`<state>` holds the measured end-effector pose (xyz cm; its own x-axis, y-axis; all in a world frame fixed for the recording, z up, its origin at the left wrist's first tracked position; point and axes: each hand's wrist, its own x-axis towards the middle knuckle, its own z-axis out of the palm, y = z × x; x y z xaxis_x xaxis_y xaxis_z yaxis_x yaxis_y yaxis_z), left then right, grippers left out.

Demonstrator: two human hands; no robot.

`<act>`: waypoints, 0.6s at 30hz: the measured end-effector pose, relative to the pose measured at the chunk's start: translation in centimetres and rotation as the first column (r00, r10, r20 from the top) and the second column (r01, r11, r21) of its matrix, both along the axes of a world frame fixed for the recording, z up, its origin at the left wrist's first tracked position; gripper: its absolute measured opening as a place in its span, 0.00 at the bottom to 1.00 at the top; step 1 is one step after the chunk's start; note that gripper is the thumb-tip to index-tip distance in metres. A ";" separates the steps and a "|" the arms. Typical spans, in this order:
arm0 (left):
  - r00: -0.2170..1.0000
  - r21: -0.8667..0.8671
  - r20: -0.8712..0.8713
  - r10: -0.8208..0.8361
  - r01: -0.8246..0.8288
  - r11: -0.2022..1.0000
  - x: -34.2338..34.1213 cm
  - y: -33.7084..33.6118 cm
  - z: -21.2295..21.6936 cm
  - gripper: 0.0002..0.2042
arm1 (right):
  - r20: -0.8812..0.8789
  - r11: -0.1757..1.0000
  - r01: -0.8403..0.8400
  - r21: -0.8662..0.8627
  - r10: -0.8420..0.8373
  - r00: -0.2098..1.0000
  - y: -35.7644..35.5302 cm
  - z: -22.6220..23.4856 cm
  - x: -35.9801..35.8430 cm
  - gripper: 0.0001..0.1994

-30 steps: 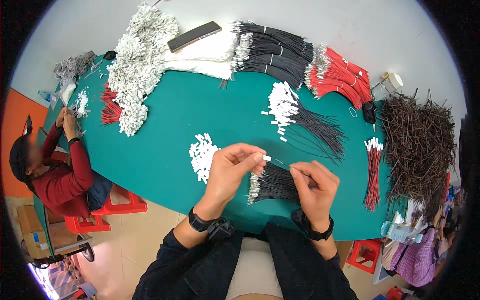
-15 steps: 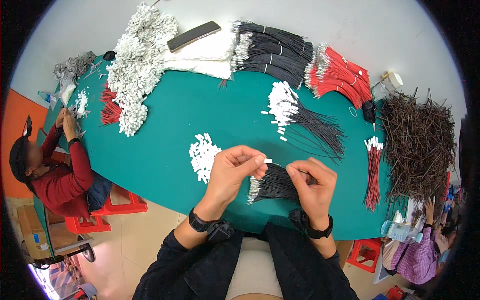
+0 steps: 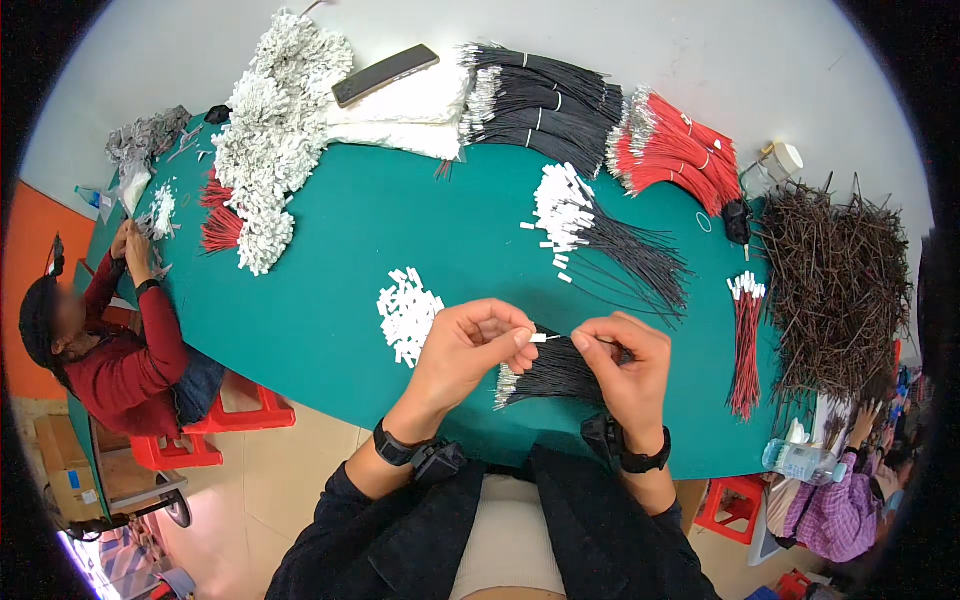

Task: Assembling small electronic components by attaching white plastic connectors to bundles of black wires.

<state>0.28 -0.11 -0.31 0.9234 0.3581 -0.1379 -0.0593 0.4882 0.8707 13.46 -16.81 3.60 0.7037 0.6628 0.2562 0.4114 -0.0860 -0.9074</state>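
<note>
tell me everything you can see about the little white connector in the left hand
The white connector is a small, plain oblong block, apparently plastic. The thumb and index finger of the left hand pinch it, hiding one end; its exposed end points right. It is held in front of the person, lying roughly crosswise in view. The pale tip of a thin wire, pinched by the right hand, reaches toward that exposed end; whether they touch is too small to tell, as is any opening.

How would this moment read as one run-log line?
left hand: pinching small white piece | right hand: pinching thin wire | beneath hands: black wires | beside left hand: white pile
</note>
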 end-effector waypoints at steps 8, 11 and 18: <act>0.998 0.034 -0.013 0.065 -0.064 0.997 0.0 -0.3 0.2 0.05 | 0.133 1.000 -0.016 -0.011 0.017 0.991 0.1 0.5 -0.4 0.04; 0.996 0.048 -0.007 0.087 -0.086 0.995 -0.1 -0.3 0.0 0.06 | 0.272 0.998 -0.062 -0.024 0.066 0.960 0.3 0.6 -0.6 0.06; 0.990 0.170 0.003 0.138 -0.136 0.976 -0.2 -0.5 0.3 0.05 | 0.301 0.999 -0.050 -0.020 0.053 0.952 0.6 0.1 -0.8 0.06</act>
